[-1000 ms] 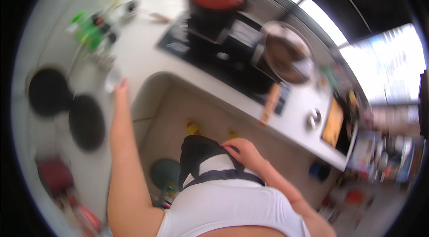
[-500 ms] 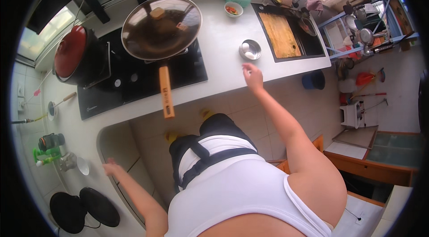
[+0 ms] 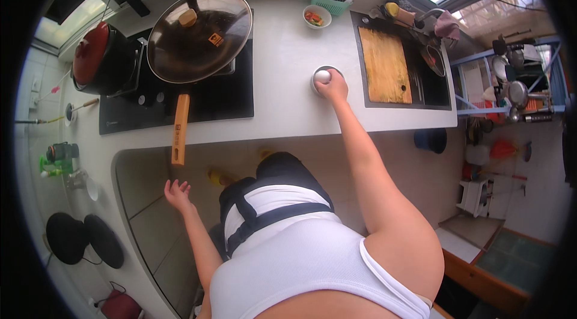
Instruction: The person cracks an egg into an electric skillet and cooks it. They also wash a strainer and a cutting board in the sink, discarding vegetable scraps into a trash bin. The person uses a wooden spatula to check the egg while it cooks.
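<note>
My right hand reaches over a small metal bowl on the white counter. Its fingers close on a white egg at the bowl. The hand hides much of the bowl's inside, so I cannot make out a second egg there. My left hand hangs in the air below the counter's front edge, fingers apart and holding nothing. Nearest to it is the wooden handle of a large pan with a glass lid, standing on the black cooktop.
A dark pot with a red lid stands at the far left of the cooktop. Behind the metal bowl are a white bowl of cut vegetables and a green utensil basket. To the right, a wooden board covers part of the sink.
My right hand has moved forward from beside the metal bowl and taken hold of an egg. My left hand has shifted right and forward, its fingers spreading. The whole view has turned slightly.
</note>
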Demonstrator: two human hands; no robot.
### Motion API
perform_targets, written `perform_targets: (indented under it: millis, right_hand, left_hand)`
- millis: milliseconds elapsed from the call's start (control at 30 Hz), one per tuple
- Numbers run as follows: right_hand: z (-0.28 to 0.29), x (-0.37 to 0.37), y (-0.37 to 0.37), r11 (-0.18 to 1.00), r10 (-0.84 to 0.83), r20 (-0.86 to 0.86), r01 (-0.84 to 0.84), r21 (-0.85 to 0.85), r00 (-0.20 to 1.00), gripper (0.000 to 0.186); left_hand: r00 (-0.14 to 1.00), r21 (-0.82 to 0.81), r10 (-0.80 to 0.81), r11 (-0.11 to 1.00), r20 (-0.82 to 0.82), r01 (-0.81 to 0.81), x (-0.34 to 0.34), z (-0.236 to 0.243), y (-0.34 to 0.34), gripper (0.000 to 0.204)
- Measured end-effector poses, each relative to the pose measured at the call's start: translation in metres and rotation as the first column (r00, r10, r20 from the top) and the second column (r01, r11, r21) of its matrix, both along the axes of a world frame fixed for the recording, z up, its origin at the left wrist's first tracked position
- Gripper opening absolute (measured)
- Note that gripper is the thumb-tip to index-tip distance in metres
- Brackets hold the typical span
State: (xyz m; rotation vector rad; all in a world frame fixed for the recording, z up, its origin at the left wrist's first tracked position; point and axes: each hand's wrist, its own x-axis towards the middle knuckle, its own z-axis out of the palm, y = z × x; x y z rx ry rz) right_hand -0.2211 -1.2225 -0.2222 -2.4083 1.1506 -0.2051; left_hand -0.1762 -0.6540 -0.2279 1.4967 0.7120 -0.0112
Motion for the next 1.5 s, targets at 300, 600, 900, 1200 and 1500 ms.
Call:
perform_targets:
  millis: [300, 600, 900, 1200, 1500]
  right_hand:
    - [0.08, -0.015, 0.026, 0.025, -0.661, 0.411, -0.53, 0.848, 0.627, 0.056]
    - [0.182, 0.039, 0.108, -0.201, -0.624, 0.534, -0.777, 0.596, 0.571, 0.052]
    - [0.265, 0.121, 0.403, -0.471, -0.134, 0.768, -0.722, 0.507, 0.626, 0.049]
    - [0.26, 0.178, 0.632, -0.115, 0.518, 0.853, -0.993, -0.004, -0.064, 0.051]
    - [0.212, 0.202, 0.775, -0.542, 0.614, 0.765, -0.808, 0.231, -0.193, 0.047]
  left_hand:
    - [0.988, -0.068, 0.149, 0.986, -0.03, -0.151, -0.048, 0.022, 0.033, 0.035]
    - [0.974, -0.149, 0.223, 0.963, -0.037, -0.227, -0.065, 0.023, 0.081, 0.035]
    - [0.944, -0.152, 0.328, 0.935, 0.027, -0.32, -0.036, 0.055, 0.172, 0.032]
    - [0.916, -0.193, 0.255, 0.96, 0.309, -0.202, 0.006, 0.195, 0.237, 0.031]
    - [0.876, -0.267, 0.372, 0.917, 0.306, -0.296, 0.037, 0.211, 0.304, 0.043]
